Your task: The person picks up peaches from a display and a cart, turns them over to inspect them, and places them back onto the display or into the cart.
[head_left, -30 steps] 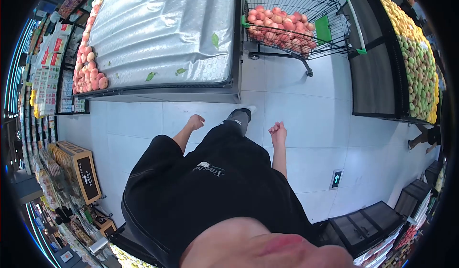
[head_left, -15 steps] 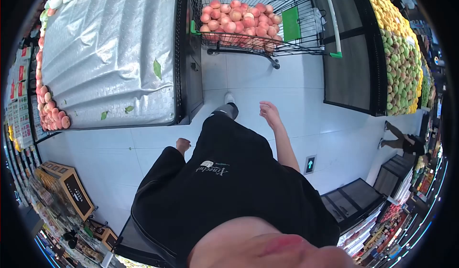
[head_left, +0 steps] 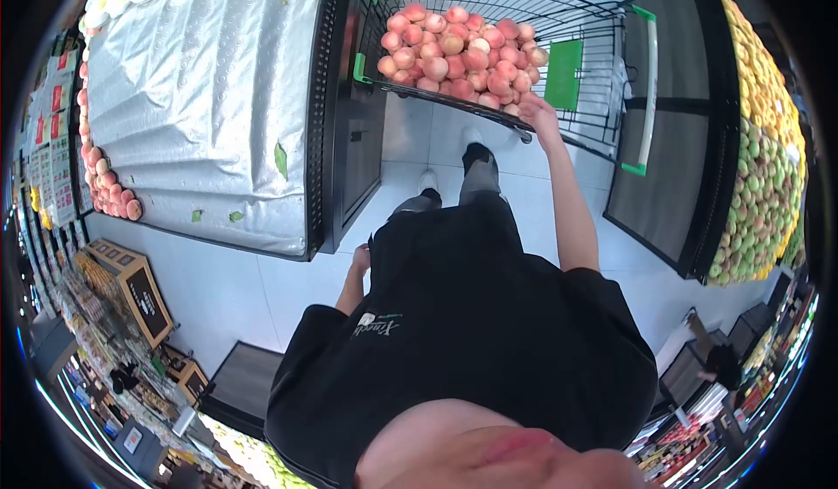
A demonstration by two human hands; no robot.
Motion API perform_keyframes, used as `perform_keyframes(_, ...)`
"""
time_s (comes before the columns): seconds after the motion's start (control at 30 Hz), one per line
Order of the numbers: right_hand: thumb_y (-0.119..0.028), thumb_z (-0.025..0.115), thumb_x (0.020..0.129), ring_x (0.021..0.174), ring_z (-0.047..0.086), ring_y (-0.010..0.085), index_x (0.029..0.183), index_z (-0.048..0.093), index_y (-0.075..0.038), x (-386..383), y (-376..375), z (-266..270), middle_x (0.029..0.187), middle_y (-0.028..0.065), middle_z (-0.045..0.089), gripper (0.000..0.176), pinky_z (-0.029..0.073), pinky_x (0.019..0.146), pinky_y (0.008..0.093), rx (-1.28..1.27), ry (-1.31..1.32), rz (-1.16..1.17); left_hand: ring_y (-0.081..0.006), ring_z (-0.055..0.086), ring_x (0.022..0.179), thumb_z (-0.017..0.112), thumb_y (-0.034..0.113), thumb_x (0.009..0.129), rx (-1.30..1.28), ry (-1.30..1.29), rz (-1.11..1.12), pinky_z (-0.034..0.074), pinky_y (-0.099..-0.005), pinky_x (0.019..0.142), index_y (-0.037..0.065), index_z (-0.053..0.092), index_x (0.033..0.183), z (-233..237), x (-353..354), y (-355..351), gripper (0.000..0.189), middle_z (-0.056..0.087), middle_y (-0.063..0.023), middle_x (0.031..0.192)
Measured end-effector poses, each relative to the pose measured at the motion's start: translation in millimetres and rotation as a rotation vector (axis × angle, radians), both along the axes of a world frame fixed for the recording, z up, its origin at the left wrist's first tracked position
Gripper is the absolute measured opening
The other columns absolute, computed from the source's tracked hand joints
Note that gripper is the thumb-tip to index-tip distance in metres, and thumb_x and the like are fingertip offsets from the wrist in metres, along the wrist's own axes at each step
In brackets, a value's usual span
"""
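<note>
A black wire shopping cart (head_left: 594, 127) with green corners holds a heap of pink peaches (head_left: 454, 53). My right hand (head_left: 539, 116) is at the cart's near rim, beside the peaches at the right end of the heap; its fingers are bent, and what they grip, if anything, is too small to make out. Down by my left side hangs my left hand (head_left: 361, 258), small and partly turned away, its fingers not clear. A display stand covered in silver sheeting (head_left: 201, 123) lies to the left, with a row of peaches (head_left: 112, 191) along its left edge.
Green leaves (head_left: 280, 161) lie on the silver sheeting. To the right stands a dark display case (head_left: 650, 175) with green and yellow fruit (head_left: 751, 201). Wooden crates (head_left: 140, 301) are at the lower left. Another person (head_left: 723, 362) is far off at the lower right.
My right hand has reached forward to the cart's rim. The cart is now closer and slightly turned, and both my feet show. My left hand has moved slightly to the right.
</note>
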State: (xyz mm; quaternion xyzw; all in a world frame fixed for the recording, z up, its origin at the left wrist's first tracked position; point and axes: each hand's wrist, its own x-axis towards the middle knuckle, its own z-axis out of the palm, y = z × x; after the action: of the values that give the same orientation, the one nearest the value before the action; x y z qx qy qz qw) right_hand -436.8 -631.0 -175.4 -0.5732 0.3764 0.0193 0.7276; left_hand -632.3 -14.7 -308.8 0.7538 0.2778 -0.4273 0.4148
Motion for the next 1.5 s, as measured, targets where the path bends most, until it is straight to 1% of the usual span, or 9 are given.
perform_keyframes(0.17,-0.034,0.072,0.082,0.087,0.067,0.0215,0.119,0.058,0.007,89,-68,-180,0.101,0.0134,0.068,0.057,0.054,0.071,0.0291,-0.69,0.41,0.591,-0.0167,0.068,0.076,0.056,0.008,0.088,0.019,-0.033,0.161,0.054,-0.0285,0.07,-0.003,0.062,0.123,78,30,-74,0.037,0.072,-0.0127,0.094)
perform_keyframes(0.27,-0.05,0.071,0.077,0.107,0.064,0.0283,0.124,0.06,0.0,101,-53,-171,0.113,0.0183,0.067,0.07,0.05,0.09,0.0406,-0.475,0.482,0.527,-0.0189,0.068,0.078,0.055,0.011,0.09,0.174,-0.12,-0.023,0.055,-0.0305,0.074,-0.001,0.065,0.12,97,48,-111,0.034,0.072,-0.0141,0.094)
perform_keyframes(0.5,-0.057,0.072,0.074,0.113,0.061,0.0348,0.134,0.051,-0.007,136,-30,-182,0.121,0.0191,0.064,0.081,0.051,0.093,0.0452,-0.784,0.743,0.673,-0.024,0.067,0.09,0.065,0.016,0.091,-0.016,-0.519,-0.226,0.051,-0.0329,0.081,0.001,0.065,0.118,197,300,-338,0.031,0.07,-0.0144,0.097)
perform_keyframes(0.67,-0.047,0.075,0.074,0.099,0.066,0.033,0.121,0.06,-0.006,148,-52,-147,0.109,0.0192,0.067,0.064,0.053,0.083,0.0435,-0.668,0.409,0.803,-0.0288,0.059,0.114,0.066,0.018,0.081,0.344,-0.932,-0.736,0.046,-0.0417,0.096,0.005,0.059,0.118,92,427,-421,0.04,0.061,-0.0134,0.108)
perform_keyframes(0.77,-0.053,0.079,0.067,0.11,0.062,0.0384,0.119,0.062,-0.001,118,-60,-199,0.117,0.0254,0.064,0.076,0.05,0.092,0.0469,-0.613,0.359,0.617,-0.0262,0.053,0.122,0.063,0.021,0.083,0.503,-0.663,-1.005,0.04,-0.0403,0.104,0.004,0.058,0.121,27,458,-429,0.042,0.06,-0.0118,0.12)
perform_keyframes(1.13,-0.039,0.084,0.065,0.086,0.067,0.0357,0.102,0.068,0.0,116,-42,-188,0.095,0.0194,0.07,0.056,0.053,0.081,0.0454,-0.967,0.148,0.396,-0.03,0.053,0.122,0.067,0.028,0.077,0.547,-0.505,-0.988,0.039,-0.0416,0.104,0.002,0.054,0.124,-37,456,-432,0.055,0.058,-0.0166,0.126)
perform_keyframes(1.33,-0.033,0.083,0.069,0.097,0.065,0.0241,0.12,0.062,0.003,125,-49,-147,0.098,0.0129,0.069,0.066,0.052,0.083,0.0349,-0.354,0.174,0.365,-0.0315,0.055,0.12,0.075,0.036,0.07,0.456,-0.563,-0.951,0.041,-0.0428,0.104,0.001,0.054,0.122,-11,461,-428,0.066,0.059,-0.0183,0.124)
perform_keyframes(1.37,-0.023,0.077,0.077,0.1,0.064,0.0213,0.125,0.057,0.002,119,-53,-157,0.118,0.0146,0.062,0.057,0.054,0.081,0.0319,-0.289,0.138,0.366,-0.0322,0.057,0.118,0.076,0.038,0.07,0.432,-0.559,-0.924,0.043,-0.0432,0.102,0.001,0.054,0.121,8,465,-430,0.067,0.06,-0.0185,0.123)
perform_keyframes(1.5,-0.018,0.066,0.09,0.097,0.064,0.0188,0.133,0.051,0.001,137,-52,-91,0.115,0.0114,0.062,0.049,0.054,0.081,0.0287,0.046,0.102,0.241,-0.0286,0.067,0.101,0.081,0.041,0.069,0.017,-0.575,-0.443,0.055,-0.0405,0.086,0.0,0.058,0.119,72,470,-422,0.069,0.066,-0.0141,0.114)
